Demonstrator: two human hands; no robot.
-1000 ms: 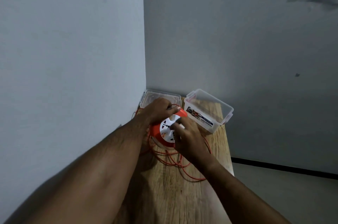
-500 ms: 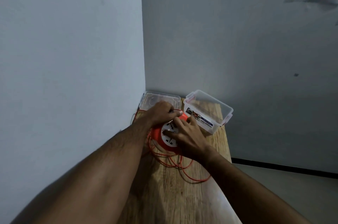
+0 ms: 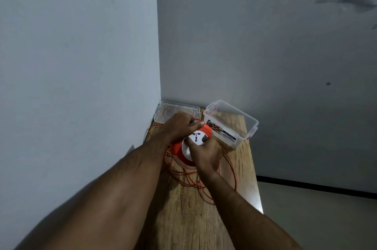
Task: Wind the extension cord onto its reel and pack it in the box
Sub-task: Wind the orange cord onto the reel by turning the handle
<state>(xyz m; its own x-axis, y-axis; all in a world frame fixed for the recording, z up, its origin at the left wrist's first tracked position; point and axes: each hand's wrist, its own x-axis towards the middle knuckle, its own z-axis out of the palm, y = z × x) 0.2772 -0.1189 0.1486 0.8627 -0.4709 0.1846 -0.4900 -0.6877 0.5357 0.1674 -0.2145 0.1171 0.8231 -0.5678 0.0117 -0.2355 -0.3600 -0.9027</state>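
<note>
Reel (image 3: pixel 183 145) sits near the counter's (image 3: pixel 204 219) far left corner; our left hand (image 3: pixel 179 125) pinches the cord (image 3: pixel 230 164), right hand (image 3: pixel 206 153) grasps the hub. We should feed slack taut and even.

Right hand (image 3: pixel 206 152) has shifted lower on the reel (image 3: pixel 190 145), baring its socket face

Both hands, left (image 3: pixel 179 125) and right (image 3: pixel 206 152), curl, forearms converging.
</note>
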